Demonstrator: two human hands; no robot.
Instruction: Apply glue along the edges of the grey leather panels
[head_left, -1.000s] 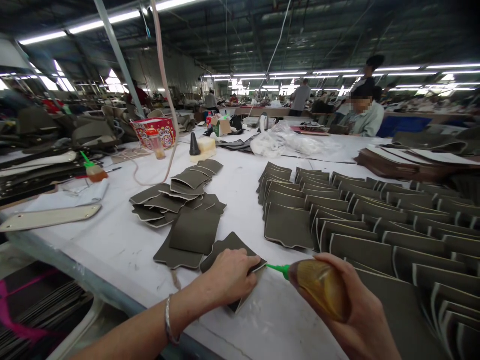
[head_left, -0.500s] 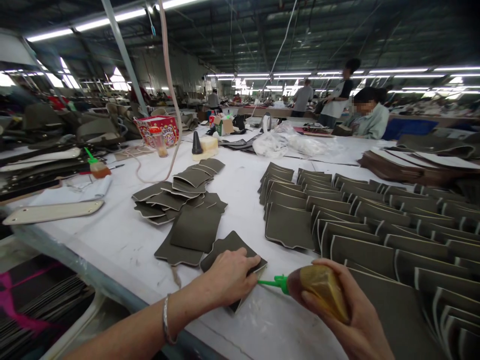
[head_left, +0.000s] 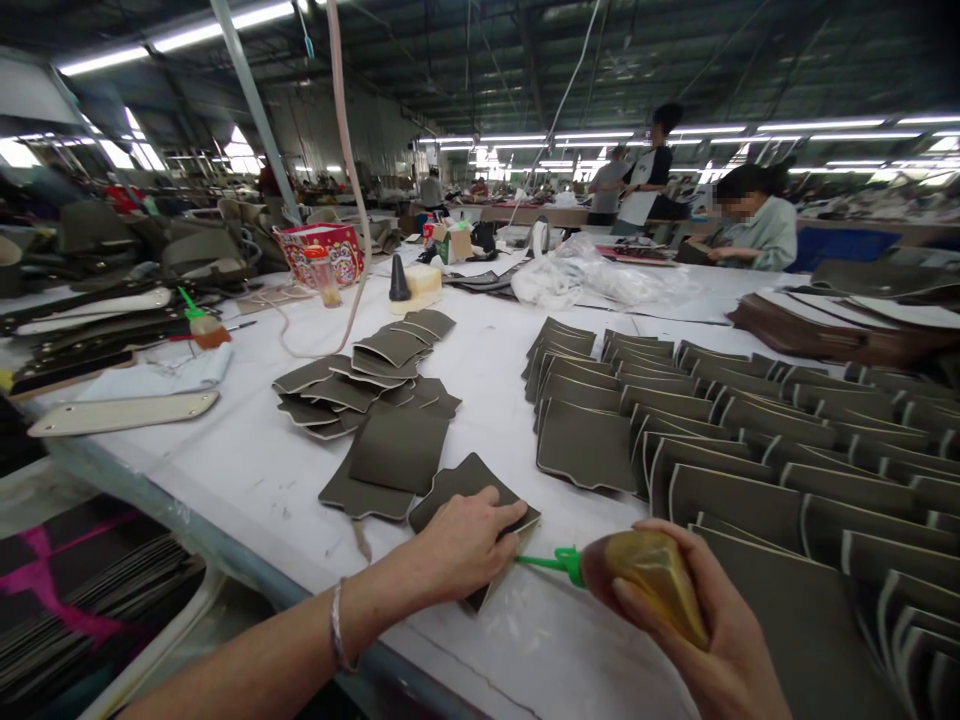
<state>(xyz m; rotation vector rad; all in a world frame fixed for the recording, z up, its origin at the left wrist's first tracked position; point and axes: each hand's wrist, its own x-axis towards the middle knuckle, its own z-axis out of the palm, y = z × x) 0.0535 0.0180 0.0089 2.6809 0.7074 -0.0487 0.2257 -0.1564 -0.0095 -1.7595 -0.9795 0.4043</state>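
Note:
My left hand [head_left: 459, 545] presses down on a dark grey cut leather piece [head_left: 469, 483] near the front edge of the white table [head_left: 247, 470]; its fingers are curled over the piece. My right hand [head_left: 705, 630] grips an amber glue bottle [head_left: 645, 575]. The bottle's green nozzle [head_left: 551, 561] touches the piece's edge just beside my left fingers.
A loose heap of grey pieces [head_left: 375, 390] lies to the left. Overlapping rows of grey pieces [head_left: 735, 440] with pale edges fill the right. Another glue bottle [head_left: 202, 325], a red patterned box [head_left: 322, 250] and plastic bags [head_left: 592, 280] sit further back. A seated person [head_left: 754, 225] works at the far side.
The nozzle has moved down and left along the piece's edge, closer to my left fingers. My left hand has stayed on the piece. The camera tilted slightly.

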